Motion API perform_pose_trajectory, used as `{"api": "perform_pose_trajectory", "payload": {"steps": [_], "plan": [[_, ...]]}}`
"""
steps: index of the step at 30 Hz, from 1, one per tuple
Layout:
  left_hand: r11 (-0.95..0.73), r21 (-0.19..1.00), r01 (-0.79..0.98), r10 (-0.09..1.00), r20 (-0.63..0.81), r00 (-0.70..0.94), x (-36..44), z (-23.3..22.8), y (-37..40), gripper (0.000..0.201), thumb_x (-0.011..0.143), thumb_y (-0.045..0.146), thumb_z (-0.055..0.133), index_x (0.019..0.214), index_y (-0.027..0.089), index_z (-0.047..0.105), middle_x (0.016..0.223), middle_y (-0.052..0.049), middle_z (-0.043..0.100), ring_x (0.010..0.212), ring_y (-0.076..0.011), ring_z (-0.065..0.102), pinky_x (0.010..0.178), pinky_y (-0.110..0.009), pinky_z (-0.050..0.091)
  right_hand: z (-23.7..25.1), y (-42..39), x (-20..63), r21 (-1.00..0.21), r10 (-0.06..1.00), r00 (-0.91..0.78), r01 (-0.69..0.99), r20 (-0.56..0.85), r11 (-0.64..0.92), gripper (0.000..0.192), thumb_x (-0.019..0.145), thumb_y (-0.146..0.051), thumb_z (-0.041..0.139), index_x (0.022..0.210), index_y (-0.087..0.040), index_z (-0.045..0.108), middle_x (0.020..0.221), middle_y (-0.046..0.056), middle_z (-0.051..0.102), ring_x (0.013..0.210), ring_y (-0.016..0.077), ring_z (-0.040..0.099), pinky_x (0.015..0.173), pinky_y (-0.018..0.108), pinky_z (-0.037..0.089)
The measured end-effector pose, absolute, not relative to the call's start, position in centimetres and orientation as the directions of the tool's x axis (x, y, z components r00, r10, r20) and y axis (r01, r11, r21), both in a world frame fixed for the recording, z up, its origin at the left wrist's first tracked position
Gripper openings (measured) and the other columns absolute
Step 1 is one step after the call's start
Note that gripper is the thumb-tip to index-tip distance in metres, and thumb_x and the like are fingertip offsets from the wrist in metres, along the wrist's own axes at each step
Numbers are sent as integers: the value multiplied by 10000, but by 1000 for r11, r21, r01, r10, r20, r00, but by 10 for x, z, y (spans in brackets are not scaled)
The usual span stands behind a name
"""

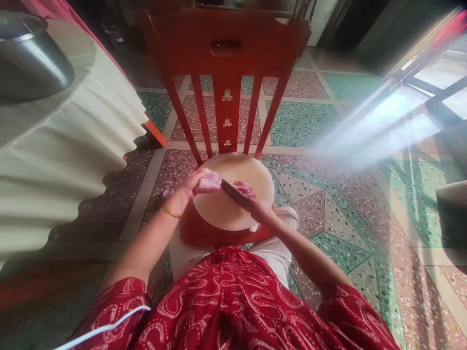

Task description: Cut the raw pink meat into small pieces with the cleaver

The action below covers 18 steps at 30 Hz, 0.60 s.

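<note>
A round pale cutting board (233, 209) lies on the seat of a red wooden chair (226, 58) in front of me. On the board's far side lies a piece of raw pink meat (208, 182). My left hand (184, 192) grips that piece at its left end. My right hand (260, 211) holds a dark knife (235, 193), its blade angled up and left against the meat. A second bit of pink meat (243, 187) shows just right of the blade. A gold bangle (170, 212) sits on my left wrist.
A table with a cream scalloped cloth (65, 160) stands at the left, carrying a large steel pot (29, 58). The floor is patterned terrazzo tile (328, 204). Bright light streams from a window (438, 78) at the upper right.
</note>
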<state>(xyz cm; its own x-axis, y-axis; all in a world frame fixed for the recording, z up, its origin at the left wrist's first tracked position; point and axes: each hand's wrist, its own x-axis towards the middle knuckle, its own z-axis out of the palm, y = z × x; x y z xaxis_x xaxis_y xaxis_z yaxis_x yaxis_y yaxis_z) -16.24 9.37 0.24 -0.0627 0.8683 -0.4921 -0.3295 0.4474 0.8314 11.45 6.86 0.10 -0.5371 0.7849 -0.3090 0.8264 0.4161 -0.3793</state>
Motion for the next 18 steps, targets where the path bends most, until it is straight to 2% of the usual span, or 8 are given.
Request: {"api": "perform_pose_trajectory", "payload": {"steps": [3, 5, 7, 9, 11, 13, 15, 18], "plan": [[431, 845, -316, 878, -474, -69, -127, -23, 63, 229, 723, 270, 558, 926, 164, 550, 939, -85, 652, 836, -174, 649, 761, -324, 542, 7, 74, 119, -270, 824, -423, 901, -377, 339, 448, 897, -134, 436, 1344, -116, 440, 939, 145, 687, 817, 212, 657, 699, 260, 455], [411, 889, -203, 873, -448, -192, -107, -44, 45, 247, 757, 288, 532, 976, 174, 518, 941, -68, 634, 834, -167, 632, 784, -332, 532, 9, 71, 122, -226, 838, -393, 917, -380, 328, 414, 920, -158, 402, 1331, -132, 440, 934, 134, 686, 776, 209, 658, 650, 251, 440], [380, 924, 49, 873, -341, -348, -98, -62, 30, 261, 788, 299, 518, 1019, 180, 496, 926, -60, 614, 847, -177, 613, 803, -347, 518, 10, 64, 123, -219, 846, -391, 918, -363, 330, 391, 943, -183, 352, 1325, -139, 429, 903, 121, 688, 730, 208, 656, 608, 248, 425], [321, 868, 378, 909, -172, -379, -99, -73, 18, 235, 814, 289, 507, 1020, 176, 514, 927, -78, 601, 899, -218, 595, 854, -396, 490, 9, 53, 124, -230, 851, -401, 913, -340, 338, 397, 955, -185, 307, 1338, -136, 398, 874, 111, 689, 702, 204, 652, 598, 249, 419], [205, 727, 655, 949, 16, -315, -108, -78, 8, 229, 841, 276, 488, 1028, 162, 554, 1029, -131, 589, 1026, -282, 556, 940, -465, 429, 10, 41, 122, -238, 849, -414, 906, -330, 349, 409, 949, -170, 302, 1350, -133, 371, 884, 110, 689, 701, 197, 650, 608, 251, 426], [71, 603, 794, 955, 190, -229, -117, -78, 1, 258, 869, 280, 465, 1064, 159, 584, 1169, -159, 551, 1145, -309, 494, 1005, -486, 371, 11, 31, 118, -236, 828, -431, 900, -360, 366, 407, 931, -163, 338, 1334, -136, 383, 905, 111, 685, 710, 190, 649, 606, 248, 427], [-92, 558, 825, 960, 270, -75, -122, -77, -2, 269, 889, 299, 456, 1080, 185, 607, 1216, -134, 545, 1183, -282, 476, 1026, -453, 360, 14, 22, 113, -204, 793, -425, 905, -437, 373, 351, 916, -162, 370, 1258, -138, 444, 886, 109, 682, 705, 191, 646, 579, 246, 412], [-311, 545, 778, 948, 240, 211, -121, -78, 0, 238, 897, 329, 478, 1027, 238, 655, 1112, -84, 609, 1137, -243, 511, 1003, -418, 372, 17, 9, 105, -167, 746, -399, 914, -533, 369, 229, 911, -131, 361, 1087, -145, 507, 828, 93, 676, 677, 175, 634, 533, 237, 361]]}}
